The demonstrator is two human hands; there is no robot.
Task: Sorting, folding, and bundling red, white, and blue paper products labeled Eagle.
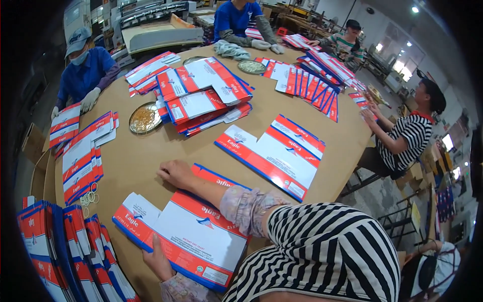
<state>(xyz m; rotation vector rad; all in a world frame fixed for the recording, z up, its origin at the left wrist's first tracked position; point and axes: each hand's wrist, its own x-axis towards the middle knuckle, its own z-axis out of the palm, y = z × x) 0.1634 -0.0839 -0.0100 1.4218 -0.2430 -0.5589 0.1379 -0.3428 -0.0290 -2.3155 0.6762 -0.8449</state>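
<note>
A flat, folded carton [196, 226] in white, red and blue lies in front of me at the table's near edge. My left hand [158, 257] grips its lower left edge, the thumb on top and the other fingers hidden beneath. Across the far side of the carton reaches my right arm, in a floral cuff and striped sleeve. My right hand [176, 173] is low over the brown table [201, 148], its fingers curled together; whether anything is between them is hidden. Another flat carton [274, 156] lies beyond my right forearm.
Carton stacks [201, 95] stand farther back, beside a round dish of rubber bands [145, 118]. Bundled cartons [75, 246] fill the lower left, near loose rubber bands [89, 196]. A gloved co-worker [85, 75] is at left; another [410, 131] sits at right. Fanned cartons [312, 90] lie far right.
</note>
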